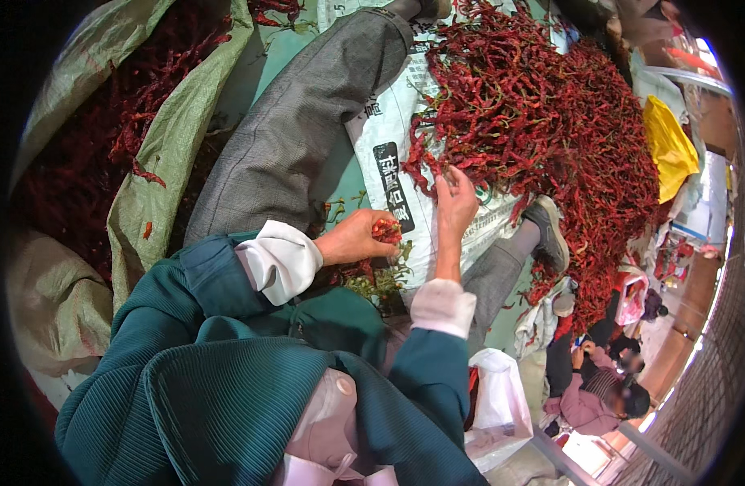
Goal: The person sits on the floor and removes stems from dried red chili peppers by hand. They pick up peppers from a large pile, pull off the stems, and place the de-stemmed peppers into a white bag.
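Observation:
My left hand [355, 237] is closed around a small bunch of dried red chilies [386, 231], whose ends show between thumb and fingers. Just under it lies a little heap of green-yellow chili stems [380, 280]. My right hand [456, 195] reaches to the near edge of a large pile of dried red chilies [530, 121]; its thumb and fingertips are close together at a chili there, and whether they grip it cannot be told. A white woven sack with printed writing [418, 255] lies flat under both hands and part of the pile.
An open green woven sack [166, 152] of chilies stands at the left. My legs stretch out either side of the printed sack. A white plastic bag [500, 401] is at lower right, a yellow bag [667, 149] beyond the pile. Other people [597, 395] sit at the right.

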`<act>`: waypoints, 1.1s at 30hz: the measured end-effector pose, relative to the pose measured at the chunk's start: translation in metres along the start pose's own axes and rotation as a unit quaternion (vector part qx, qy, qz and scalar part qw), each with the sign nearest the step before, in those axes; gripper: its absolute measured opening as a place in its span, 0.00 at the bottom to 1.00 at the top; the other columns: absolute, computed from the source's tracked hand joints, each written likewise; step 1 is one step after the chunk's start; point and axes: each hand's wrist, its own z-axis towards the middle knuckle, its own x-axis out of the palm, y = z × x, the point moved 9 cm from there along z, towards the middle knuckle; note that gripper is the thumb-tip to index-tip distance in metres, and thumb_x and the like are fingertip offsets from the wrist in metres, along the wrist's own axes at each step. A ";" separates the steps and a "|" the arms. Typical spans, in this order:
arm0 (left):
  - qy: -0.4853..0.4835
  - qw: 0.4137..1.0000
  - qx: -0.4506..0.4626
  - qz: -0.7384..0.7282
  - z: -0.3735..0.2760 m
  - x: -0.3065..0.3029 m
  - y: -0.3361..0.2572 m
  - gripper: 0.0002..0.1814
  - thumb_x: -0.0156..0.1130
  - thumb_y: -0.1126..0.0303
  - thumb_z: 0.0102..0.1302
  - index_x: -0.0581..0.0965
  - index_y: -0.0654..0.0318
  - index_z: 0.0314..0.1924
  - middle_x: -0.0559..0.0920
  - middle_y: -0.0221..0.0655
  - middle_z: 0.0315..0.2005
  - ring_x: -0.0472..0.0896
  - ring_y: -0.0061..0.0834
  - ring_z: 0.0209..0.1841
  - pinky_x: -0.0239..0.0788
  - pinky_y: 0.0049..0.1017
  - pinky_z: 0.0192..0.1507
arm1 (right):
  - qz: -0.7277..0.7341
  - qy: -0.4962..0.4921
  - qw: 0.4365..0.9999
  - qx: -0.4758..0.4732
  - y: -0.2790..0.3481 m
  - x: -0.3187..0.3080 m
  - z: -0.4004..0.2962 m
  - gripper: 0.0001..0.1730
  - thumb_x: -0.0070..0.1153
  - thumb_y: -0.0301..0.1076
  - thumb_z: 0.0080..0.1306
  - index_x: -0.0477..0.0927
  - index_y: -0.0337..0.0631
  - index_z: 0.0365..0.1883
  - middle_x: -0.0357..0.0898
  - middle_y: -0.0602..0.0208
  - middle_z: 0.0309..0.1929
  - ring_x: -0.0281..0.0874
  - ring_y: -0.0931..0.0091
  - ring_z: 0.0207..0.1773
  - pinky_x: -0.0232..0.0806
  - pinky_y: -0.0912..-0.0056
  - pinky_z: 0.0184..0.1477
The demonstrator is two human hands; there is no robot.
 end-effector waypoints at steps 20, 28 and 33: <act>0.065 0.994 -0.013 -0.090 -0.001 0.017 0.028 0.11 0.62 0.66 0.57 0.77 0.64 0.36 0.80 0.30 0.25 0.76 0.21 0.27 0.67 0.23 0.32 | 0.347 0.139 0.889 0.263 0.011 0.006 -0.111 0.08 0.59 0.26 0.59 0.77 0.32 0.36 0.76 0.71 0.27 0.67 0.88 0.23 0.57 0.90 0.23; 0.087 0.992 0.016 -0.088 -0.010 0.021 0.005 0.11 0.64 0.67 0.55 0.76 0.64 0.36 0.81 0.32 0.25 0.78 0.22 0.30 0.67 0.23 0.37 | 0.439 0.224 0.805 0.330 -0.016 -0.027 -0.134 0.10 0.58 0.29 0.59 0.79 0.33 0.37 0.77 0.67 0.25 0.69 0.83 0.20 0.61 0.86 0.23; 0.064 0.992 -0.044 -0.104 -0.006 0.022 0.019 0.08 0.65 0.71 0.53 0.76 0.67 0.31 0.81 0.28 0.25 0.76 0.16 0.29 0.67 0.19 0.37 | 0.049 0.175 0.962 0.203 -0.027 -0.030 -0.090 0.13 0.59 0.30 0.57 0.80 0.35 0.40 0.80 0.64 0.31 0.76 0.76 0.26 0.68 0.77 0.32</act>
